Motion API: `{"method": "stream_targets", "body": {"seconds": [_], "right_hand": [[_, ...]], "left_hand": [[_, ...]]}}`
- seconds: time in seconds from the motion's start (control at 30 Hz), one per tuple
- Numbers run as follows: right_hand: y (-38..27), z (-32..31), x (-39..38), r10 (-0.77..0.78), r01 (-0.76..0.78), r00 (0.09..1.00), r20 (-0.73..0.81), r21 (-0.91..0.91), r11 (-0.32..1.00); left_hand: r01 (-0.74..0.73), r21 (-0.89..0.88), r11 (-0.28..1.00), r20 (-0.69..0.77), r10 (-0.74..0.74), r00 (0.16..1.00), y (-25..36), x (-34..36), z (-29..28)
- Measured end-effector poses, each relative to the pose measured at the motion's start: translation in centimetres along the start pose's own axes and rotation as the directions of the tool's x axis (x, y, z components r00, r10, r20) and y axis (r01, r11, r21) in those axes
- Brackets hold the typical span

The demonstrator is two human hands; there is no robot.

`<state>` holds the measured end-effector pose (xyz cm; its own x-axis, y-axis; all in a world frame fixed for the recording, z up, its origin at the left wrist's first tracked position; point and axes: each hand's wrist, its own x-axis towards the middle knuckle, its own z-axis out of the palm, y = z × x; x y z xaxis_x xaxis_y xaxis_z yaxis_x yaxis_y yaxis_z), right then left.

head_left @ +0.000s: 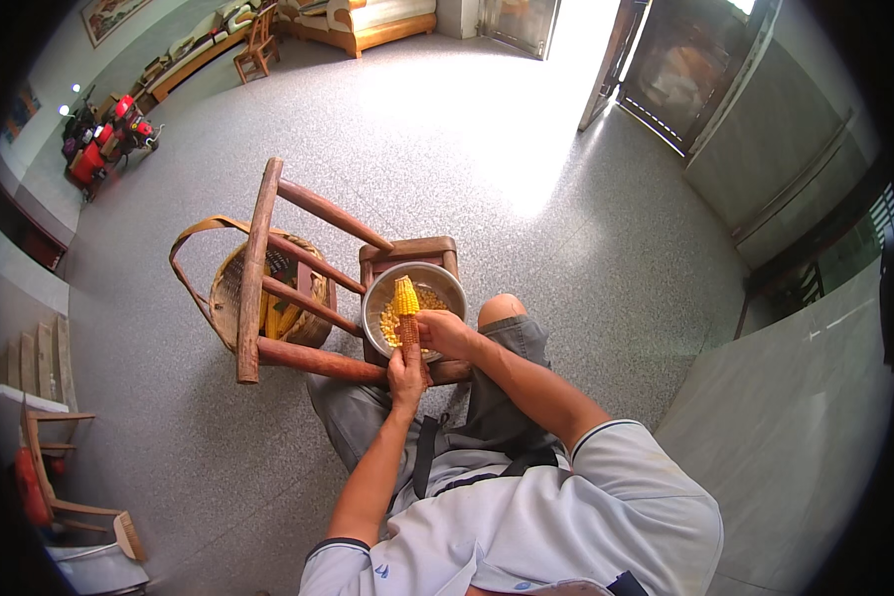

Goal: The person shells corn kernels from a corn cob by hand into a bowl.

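A partly stripped corn cob (405,303) is held upright over a steel bowl (447,293), yellow kernels on its upper part and bare reddish cob below. My left hand (404,377) grips its lower part. My right hand (439,331) is closed against its middle, at the edge of the remaining kernels. Loose kernels (387,323) lie in the bowl, which rests on a small wooden seat (420,247) in front of my knees. To its left, a woven basket (226,298) holds several yellow cobs, partly hidden behind the wooden frame (262,228).
A red scooter (104,149) stands at the far left. A wooden chair (255,55) and sofa (358,20) are at the back. An open doorway (576,60) lets in light at the back right. Stairs (35,363) and another chair (70,467) are at the left edge.
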<state>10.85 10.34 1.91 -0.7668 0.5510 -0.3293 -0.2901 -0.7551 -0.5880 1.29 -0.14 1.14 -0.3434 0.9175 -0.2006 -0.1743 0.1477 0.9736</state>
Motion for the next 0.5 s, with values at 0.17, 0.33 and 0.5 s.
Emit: {"method": "stream_targets", "body": {"seconds": [0.17,0.33,0.5], "right_hand": [[0.4,-0.4,0.1,-0.053,0.053,0.999,0.008,-0.066,0.996],[0.8,-0.4,0.3,-0.078,0.079,0.997,0.013,-0.085,0.993],[0.8,-0.9,0.3,-0.089,0.093,0.995,0.042,-0.096,0.991]], "left_hand": [[-0.027,0.006,1.0,-0.005,0.027,1.0,-0.1,0.1,0.1],[-0.048,0.021,0.999,-0.009,0.049,0.999,-1.0,0.4,-0.4],[-0.054,-0.007,0.998,0.008,0.054,0.998,-0.6,0.3,-0.2]]}}
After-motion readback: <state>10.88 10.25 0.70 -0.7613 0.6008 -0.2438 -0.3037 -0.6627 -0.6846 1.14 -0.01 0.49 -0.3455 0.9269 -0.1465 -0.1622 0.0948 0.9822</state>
